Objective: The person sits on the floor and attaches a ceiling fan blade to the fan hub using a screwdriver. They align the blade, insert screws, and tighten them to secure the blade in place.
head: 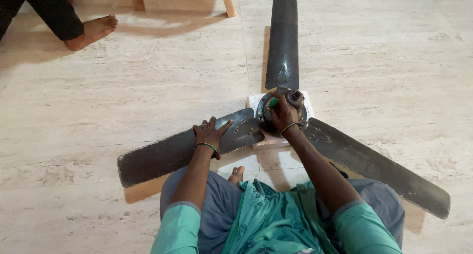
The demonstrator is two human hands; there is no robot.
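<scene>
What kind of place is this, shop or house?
Probably a room in a home, not a workshop: polished stone-look floor tiles, wooden furniture legs, and a barefoot person nearby. The ceiling fan lies on the floor, left hand on a blade.

A dark ceiling fan (283,117) lies on the floor (98,96), blades toward twelve, four and eight o'clock; the left hand (210,134) presses one blade, and the right hand (283,113) grips a green tool (272,102) at its hub.

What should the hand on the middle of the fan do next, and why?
Probably turn or press the green-handled tool a little where it meets the fan's hub. The right hand is shut around it there, while the left hand lies flat on the left blade, steadying the fan. What the tip touches is hidden.
</scene>
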